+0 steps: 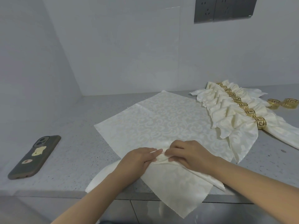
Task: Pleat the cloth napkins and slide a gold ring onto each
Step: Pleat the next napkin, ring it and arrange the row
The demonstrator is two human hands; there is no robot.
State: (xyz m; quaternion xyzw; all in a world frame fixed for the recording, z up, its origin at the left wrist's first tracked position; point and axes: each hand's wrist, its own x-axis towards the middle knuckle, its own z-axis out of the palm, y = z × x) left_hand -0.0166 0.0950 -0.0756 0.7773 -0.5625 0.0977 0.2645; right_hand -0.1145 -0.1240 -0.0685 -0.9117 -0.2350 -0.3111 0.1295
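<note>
A cream damask napkin (161,120) lies spread as a diamond on the grey counter, its near corner hanging over the front edge. My left hand (139,159) and my right hand (187,152) meet at its middle, fingers pinching a small gathered fold of the cloth between them. To the right lies a row of several pleated napkins (226,110), each with a gold ring (260,123) round its middle. Two loose gold rings (282,103) sit behind that row at the far right.
A phone (34,156) in a dark case lies face down on the counter (72,126) at the left. Tiled walls close the back and left. A dark socket panel (224,8) hangs on the back wall. The counter's front edge runs under my forearms.
</note>
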